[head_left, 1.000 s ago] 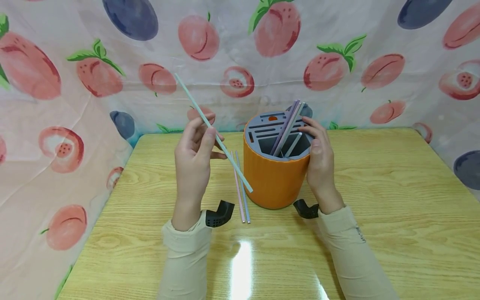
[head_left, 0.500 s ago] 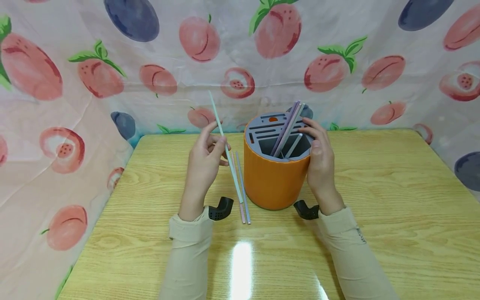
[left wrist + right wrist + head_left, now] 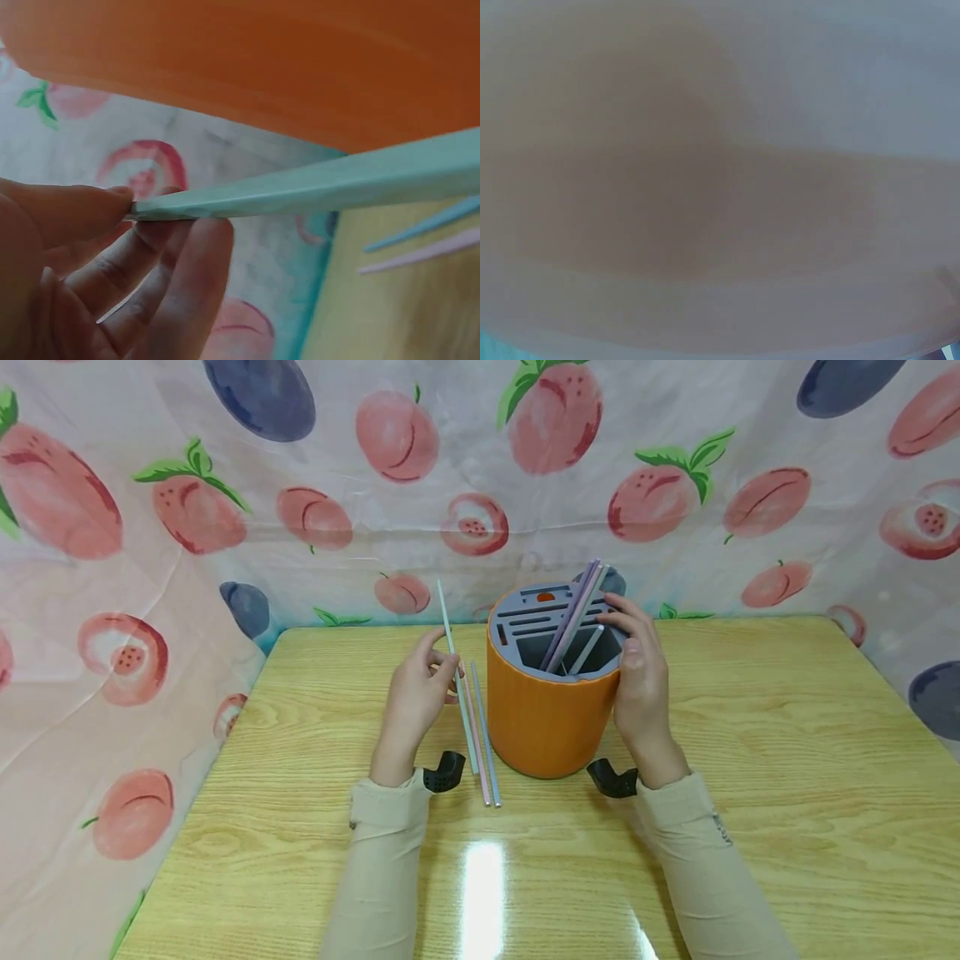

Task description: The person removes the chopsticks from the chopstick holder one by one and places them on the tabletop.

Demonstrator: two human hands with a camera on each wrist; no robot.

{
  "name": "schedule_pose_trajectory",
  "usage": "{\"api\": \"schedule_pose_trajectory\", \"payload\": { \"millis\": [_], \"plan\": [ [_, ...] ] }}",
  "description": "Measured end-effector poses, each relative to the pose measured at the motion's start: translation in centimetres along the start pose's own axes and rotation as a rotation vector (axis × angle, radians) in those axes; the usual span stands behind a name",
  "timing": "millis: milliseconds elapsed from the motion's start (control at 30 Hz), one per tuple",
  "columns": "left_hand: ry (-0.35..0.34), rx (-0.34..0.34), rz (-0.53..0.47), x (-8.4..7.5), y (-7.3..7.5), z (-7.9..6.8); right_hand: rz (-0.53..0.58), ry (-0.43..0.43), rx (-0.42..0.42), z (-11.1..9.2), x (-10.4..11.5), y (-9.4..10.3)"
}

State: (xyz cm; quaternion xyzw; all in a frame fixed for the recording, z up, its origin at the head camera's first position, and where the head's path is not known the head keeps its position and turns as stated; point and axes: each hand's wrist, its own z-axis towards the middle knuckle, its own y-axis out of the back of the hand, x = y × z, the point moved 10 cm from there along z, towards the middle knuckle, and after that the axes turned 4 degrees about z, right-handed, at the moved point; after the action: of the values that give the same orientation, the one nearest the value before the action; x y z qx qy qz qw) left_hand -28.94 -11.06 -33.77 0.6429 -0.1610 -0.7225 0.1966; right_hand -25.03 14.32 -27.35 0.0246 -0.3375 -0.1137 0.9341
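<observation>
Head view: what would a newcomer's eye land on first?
Probably the orange utensil holder just right of center, with chopsticks leaning in its open compartment and the right hand at its right side. Next, the mint-green chopstick pinched in the left hand. Behind, the peach-print cloth.

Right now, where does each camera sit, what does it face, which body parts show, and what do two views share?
Head: on the head, facing forward and down at an orange holder; left hand, right hand, sleeves show.
Left wrist: on that wrist, facing the pale green stick the left hand pinches; fingers show.
Right wrist: on that wrist, facing its hand's work; too blurred to read.
Head and left wrist share: orange holder, pale green stick, left hand.
</observation>
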Motion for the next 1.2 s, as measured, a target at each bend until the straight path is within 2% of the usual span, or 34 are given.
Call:
{"api": "schedule_pose_trajectory", "payload": {
  "millis": [233, 500, 700, 933, 1200],
  "plan": [
    [0.073, 0.058, 0.064, 2.4, -1.4, 0.7, -0.011, 0.012, 0.006, 0.2, 0.3, -0.1],
    [0.130, 0.102, 0.149, 3.9, -2.4, 0.8, -0.007, 0.015, 0.003, 0.2, 0.3, 0.0],
    [0.182, 0.170, 0.176, 5.4, -3.3, 0.9, -0.012, 0.020, -0.003, 0.3, 0.3, 0.1],
    [0.163, 0.204, 0.264, 6.5, -4.3, 0.9, -0.010, 0.009, -0.003, 0.2, 0.2, 0.1],
    [0.130, 0.226, 0.300, 7.1, -5.3, 0.5, -0.009, 0.008, 0.003, 0.0, 0.0, 0.0]
  ]
}}
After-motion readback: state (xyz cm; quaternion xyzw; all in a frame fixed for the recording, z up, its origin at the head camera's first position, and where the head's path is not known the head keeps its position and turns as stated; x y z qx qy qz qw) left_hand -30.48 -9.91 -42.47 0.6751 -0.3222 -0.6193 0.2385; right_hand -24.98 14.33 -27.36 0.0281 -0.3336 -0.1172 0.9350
